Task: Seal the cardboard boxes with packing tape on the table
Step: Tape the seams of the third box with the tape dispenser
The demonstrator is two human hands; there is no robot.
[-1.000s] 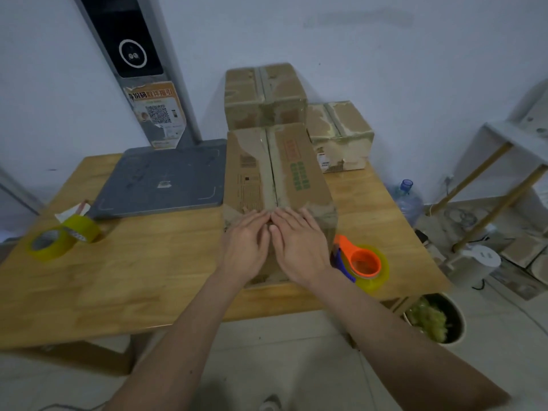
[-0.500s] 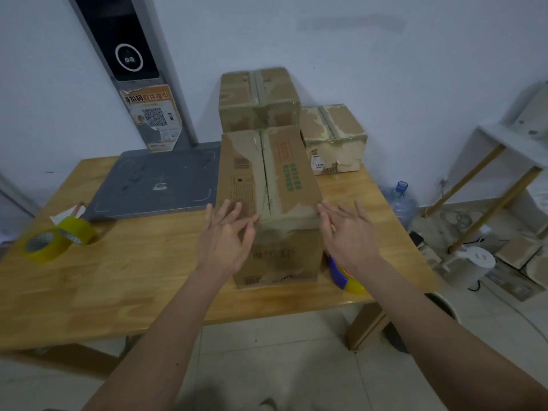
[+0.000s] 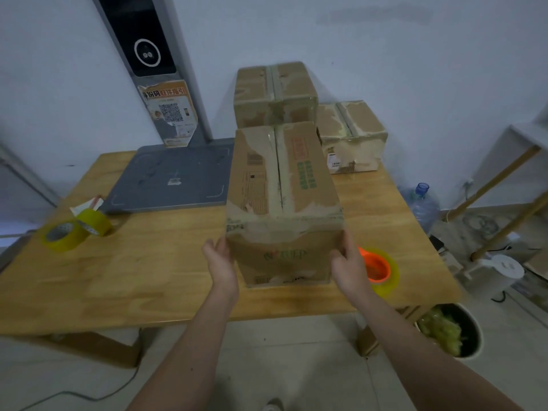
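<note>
Looks like a small packing room: taped boxes (image 3: 275, 93) stacked at the back of a wooden table (image 3: 148, 268), a grey scale (image 3: 172, 176) on it, tape rolls (image 3: 63, 235) at its left, bare white wall behind.

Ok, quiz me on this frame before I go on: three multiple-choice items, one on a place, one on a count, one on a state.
1. Where is the tape dispenser with the orange core?
A. On the grey platform
B. On the table just right of the near box
C. On the floor

2. How many cardboard boxes are on the table?
A. Two
B. Three
C. Five

3. How do the hands stand on the near box?
A. Both flat on its top
B. One on each side of its near end
C. Neither touches it

Key:
1 B: the tape dispenser sits on the table beside the near box, behind the right hand.
2 B: the near box plus two boxes by the wall.
3 B: the left hand and the right hand flank the near end.
</note>
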